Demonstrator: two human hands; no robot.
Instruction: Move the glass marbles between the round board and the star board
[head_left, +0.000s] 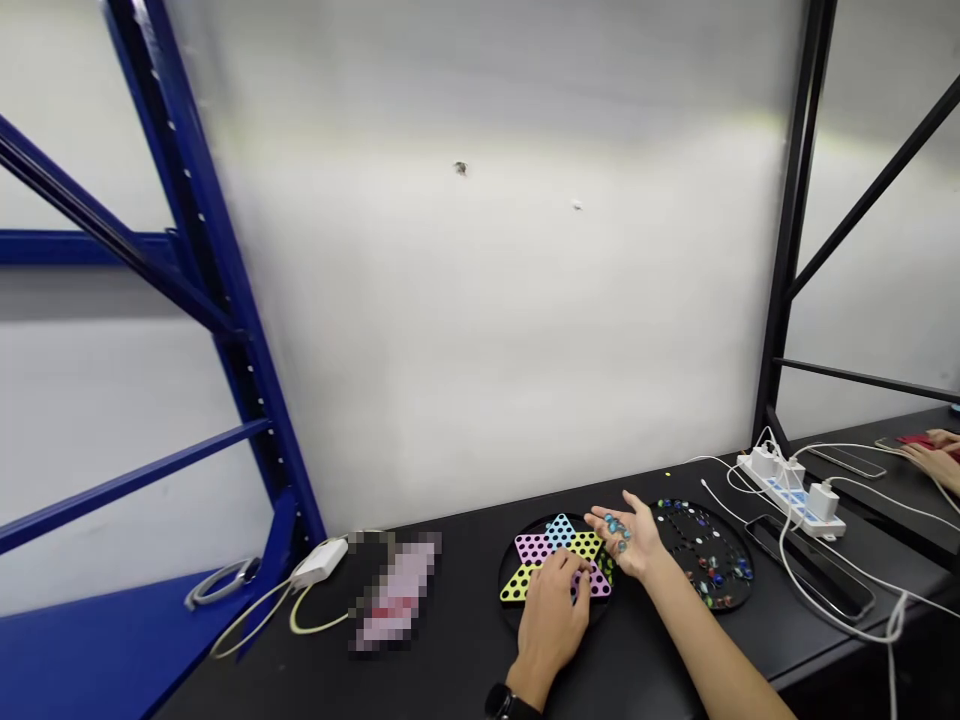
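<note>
A round black Chinese checkers board (529, 560) with a coloured star of holes lies on the black table (465, 650). My left hand (551, 610) rests on the board's near side, fingers curled down onto the holes. My right hand (626, 535) hovers palm up over the board's right edge, fingers apart, with a few blue marbles (616, 530) lying in the palm. Just right of it sits a round black tray (705, 555) holding several coloured marbles.
A white power strip (787, 485) with plugs and white cables lies at the right, beside a dark phone (814, 580). A white charger (319, 562) and cable sit at the left by a blue rack (225, 330). Another person's hand (934, 455) is at the far right.
</note>
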